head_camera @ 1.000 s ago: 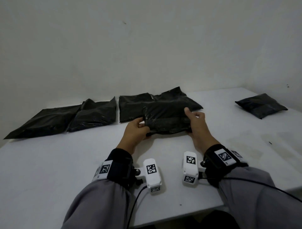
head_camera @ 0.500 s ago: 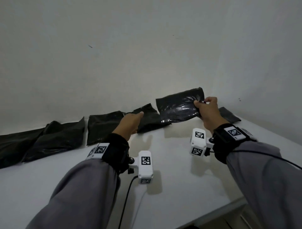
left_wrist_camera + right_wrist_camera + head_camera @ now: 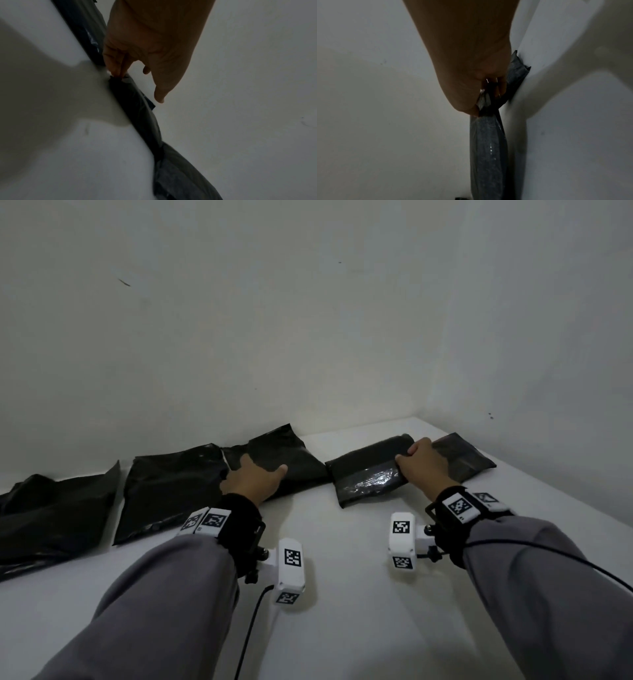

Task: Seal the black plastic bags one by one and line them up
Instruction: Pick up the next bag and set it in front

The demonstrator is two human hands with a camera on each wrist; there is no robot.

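Note:
Several black plastic bags lie in a row along the wall on the white table (image 3: 346, 594). My right hand (image 3: 416, 462) grips the right edge of a folded black bag (image 3: 364, 477) that lies on the table at the right end of the row. In the right wrist view the fingers (image 3: 496, 83) pinch the crumpled edge of that bag (image 3: 488, 148). My left hand (image 3: 263, 477) is open, fingers stretched over the neighbouring bag (image 3: 291, 453). In the left wrist view its fingertips (image 3: 117, 70) touch a bag's (image 3: 137, 108) corner.
One more black bag (image 3: 466, 455) lies just behind my right hand near the room corner. Two further bags (image 3: 171, 484) (image 3: 51, 518) lie at the left. The wall runs close behind the row. The table's right edge slants down at the right.
The left hand let go of the bag and moved over the neighbouring bag. The right hand carried the bag up and to the right, and it now lies on the table.

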